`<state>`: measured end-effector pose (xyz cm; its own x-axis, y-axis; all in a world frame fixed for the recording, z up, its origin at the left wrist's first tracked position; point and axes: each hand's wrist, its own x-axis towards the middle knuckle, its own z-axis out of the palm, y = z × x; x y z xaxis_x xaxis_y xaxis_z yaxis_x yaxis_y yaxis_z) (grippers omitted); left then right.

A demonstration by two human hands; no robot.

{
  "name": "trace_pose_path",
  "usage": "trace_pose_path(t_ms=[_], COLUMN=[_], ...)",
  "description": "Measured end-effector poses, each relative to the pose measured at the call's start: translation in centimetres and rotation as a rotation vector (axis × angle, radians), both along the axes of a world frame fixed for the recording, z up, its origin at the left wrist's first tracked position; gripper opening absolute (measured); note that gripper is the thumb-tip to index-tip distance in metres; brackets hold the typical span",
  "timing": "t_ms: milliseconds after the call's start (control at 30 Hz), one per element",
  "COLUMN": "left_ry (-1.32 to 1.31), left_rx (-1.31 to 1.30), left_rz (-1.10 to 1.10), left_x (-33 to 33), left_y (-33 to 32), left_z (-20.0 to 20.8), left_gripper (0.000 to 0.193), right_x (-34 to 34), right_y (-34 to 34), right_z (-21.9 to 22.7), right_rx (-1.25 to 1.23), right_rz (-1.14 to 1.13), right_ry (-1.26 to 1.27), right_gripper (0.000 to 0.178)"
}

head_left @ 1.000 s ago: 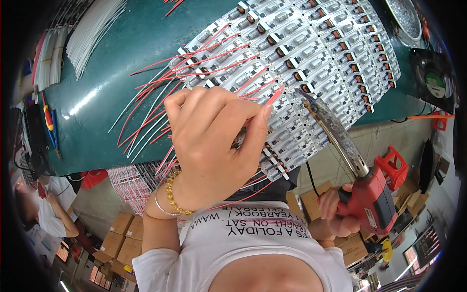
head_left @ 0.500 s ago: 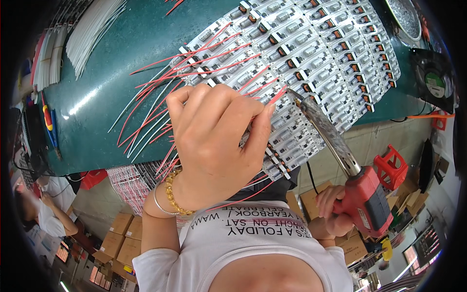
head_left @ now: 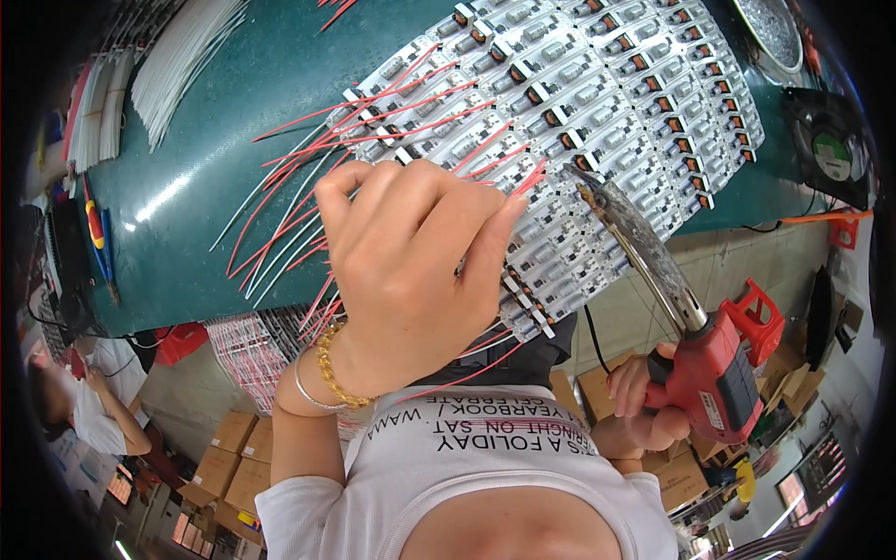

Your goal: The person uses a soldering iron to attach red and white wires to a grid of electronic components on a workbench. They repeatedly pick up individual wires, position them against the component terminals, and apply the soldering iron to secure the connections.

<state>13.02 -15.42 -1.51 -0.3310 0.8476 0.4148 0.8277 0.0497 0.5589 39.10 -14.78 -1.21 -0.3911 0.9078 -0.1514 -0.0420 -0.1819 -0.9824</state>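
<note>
Pinching red wires (head_left: 534, 177) in left hand (head_left: 411, 245), gripping soldering gun (head_left: 711, 381) in right hand (head_left: 644, 427). Expect light, springy wires; hold near tips, avoid likely hot barrel (head_left: 646, 250).

The person (head_left: 485, 495) has two hands (head_left: 411, 247), one gold bracelet (head_left: 327, 364), one silver bangle (head_left: 308, 395), one soldering gun (head_left: 714, 373). One worktop (head_left: 187, 243), one fan (head_left: 831, 154), one metal bowl (head_left: 799, 56) show; circuit boards (head_left: 607, 112) and red wires (head_left: 534, 179) are too many to count.
</note>
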Motion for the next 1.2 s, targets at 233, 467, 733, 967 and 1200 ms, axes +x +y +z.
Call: trace_pose_path(t_ms=[233, 467, 733, 967, 1200], left_ry=[-0.017, 0.049, 0.074, 0.096, -0.085], left_rx=[-0.119, -0.138, -0.145, -0.145, -0.059], left_rz=[-0.098, -0.111, -0.119, -0.118, -0.119], left_x=[-0.6, -0.7, -0.7, -0.7, -0.3], left_y=[-0.2, -0.3, -0.3, -0.4, -0.1], left_z=[1.2, 1.3, 1.4, 1.3, 1.4], left_gripper=[0.010, 0.010, 0.010, 0.011, 0.014], right_x=[2.6, 3.9, 1.9, 2.5, 2.0], right_y=[0.2, 0.0, -1.3, -0.5, -0.1], right_z=[-1.6, -1.6, -1.4, -1.2, -0.9], right_rx=[0.067, 0.013, 0.051, 0.063, 0.044], right_rz=[0.125, 0.178, -0.003, 0.070, 0.024], right_ry=[0.187, 0.019, 0.093, 0.063, 0.082], right_gripper=[0.089, 0.085, 0.080, 0.085, 0.086])
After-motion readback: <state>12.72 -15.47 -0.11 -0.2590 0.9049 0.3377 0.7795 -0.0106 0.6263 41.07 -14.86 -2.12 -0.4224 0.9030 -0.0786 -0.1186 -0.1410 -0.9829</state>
